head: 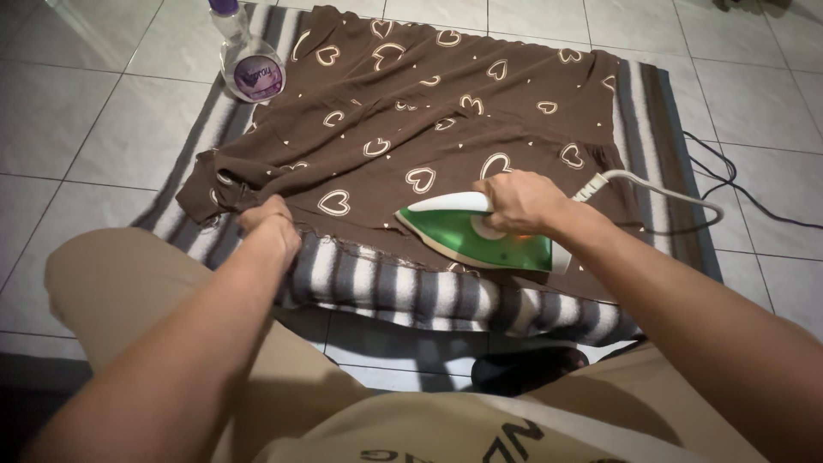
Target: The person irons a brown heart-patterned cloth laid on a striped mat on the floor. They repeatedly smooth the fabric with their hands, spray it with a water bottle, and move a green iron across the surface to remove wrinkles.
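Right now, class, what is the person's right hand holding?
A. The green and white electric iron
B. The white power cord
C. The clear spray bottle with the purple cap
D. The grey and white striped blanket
A: the right hand wraps the white handle of the green and white electric iron, which rests on the brown heart-patterned fabric; the spray bottle stands untouched at the far corner.

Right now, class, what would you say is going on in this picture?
A person sits on a tiled floor ironing. The right hand grips a green and white iron resting on a brown cloth with a heart print. The left hand pinches the cloth's near edge. The cloth is spread over a striped blanket. A spray bottle stands at the far left corner, and the iron's cord trails off to the right.
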